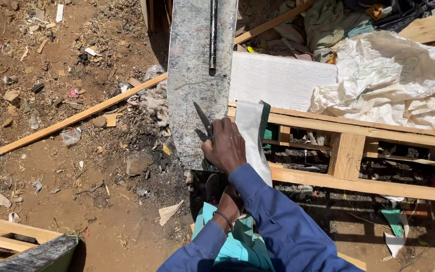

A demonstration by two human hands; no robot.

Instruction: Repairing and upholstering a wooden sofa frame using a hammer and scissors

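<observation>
The scissors [202,120] point up and away, dark blades slightly parted, lying over the lower end of a long grey metal sheet [197,75] that runs up the middle of the view. The right hand [226,146] is closed around their handles, knuckles up. Just right of it a strip of white material [252,136] with a green edge hangs down over the wooden pallet [358,151].

The blades could slip sideways off the hard, speckled sheet if pressed at an angle, and the cut edge looks sharp enough to nick a wrist.

The left hand [227,204] sits lower, partly hidden behind the blue sleeve; I cannot tell its grip or what it has hold of. A dark rod [212,35] lies on the sheet's upper part. Littered dirt ground [76,166] spreads left.
</observation>
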